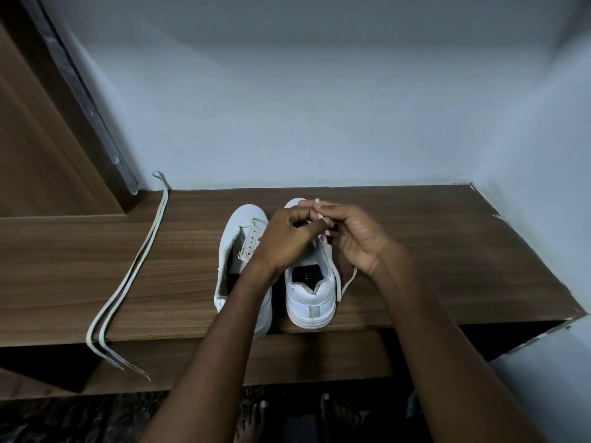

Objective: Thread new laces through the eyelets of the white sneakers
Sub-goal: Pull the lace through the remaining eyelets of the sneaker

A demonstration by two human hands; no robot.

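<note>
White sneakers [309,292] sit side by side at centre frame on the wooden shelf [447,251]; above the right one, we see the left hand [287,238] and right hand [358,238] both pinching its lace [347,284]; a spare lace [128,282] lies at left.

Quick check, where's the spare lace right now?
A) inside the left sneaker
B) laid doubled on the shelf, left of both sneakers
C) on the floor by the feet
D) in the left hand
B: the spare lace lies folded double along the wooden shelf, left of the sneakers, its ends hanging over the front edge.
</note>
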